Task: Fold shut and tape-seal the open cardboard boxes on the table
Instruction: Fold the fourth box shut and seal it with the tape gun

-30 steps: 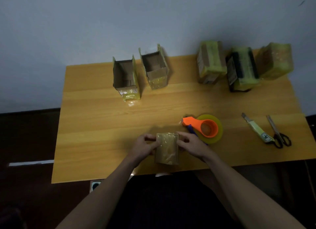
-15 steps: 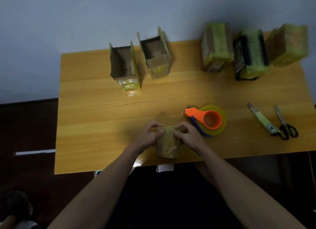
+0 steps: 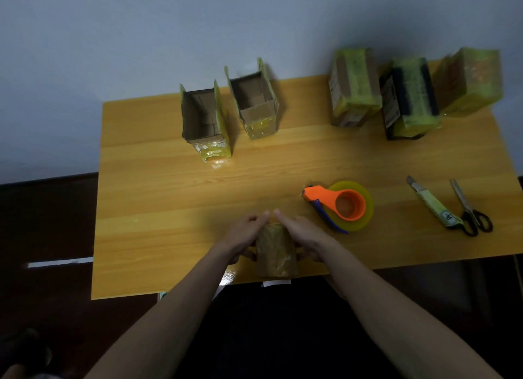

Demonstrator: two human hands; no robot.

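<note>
A small cardboard box (image 3: 276, 251) wrapped in shiny tape stands at the near edge of the table (image 3: 158, 209). My left hand (image 3: 245, 234) lies flat against its left side and my right hand (image 3: 304, 233) against its right side. The fingers are straight and the fingertips almost meet beyond the box's far top edge. Two open boxes (image 3: 202, 118) (image 3: 254, 101) stand at the back left with flaps up. An orange tape dispenser (image 3: 343, 204) with a yellowish roll lies just right of my right hand.
Three taped boxes (image 3: 353, 87) (image 3: 407, 98) (image 3: 469, 81) stand at the back right. A utility knife (image 3: 433, 204) and scissors (image 3: 469, 207) lie near the right edge. A pale wall rises behind the table; dark floor lies to the left.
My fingers have straightened from pinching the box's top corners and now lie along its sides, reaching past its far edge. The view has shifted slightly.
</note>
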